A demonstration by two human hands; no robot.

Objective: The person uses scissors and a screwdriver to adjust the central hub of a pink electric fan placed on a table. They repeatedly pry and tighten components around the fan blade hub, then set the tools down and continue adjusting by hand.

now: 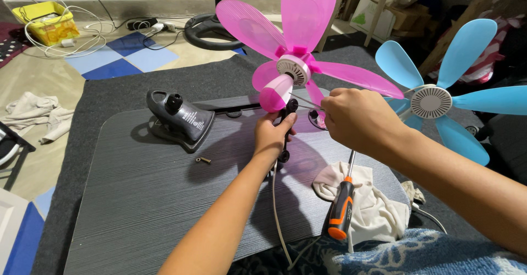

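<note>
While both hands' grip closes on the pink fan [293, 69], a dark board [143, 209] covers grey carpet [115, 88].

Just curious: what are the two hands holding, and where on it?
Left hand grips the pink fan by its black stem below the motor; right hand pinches a thin wire beside it.

Bright, even light; sharp, soft shadows.
</note>
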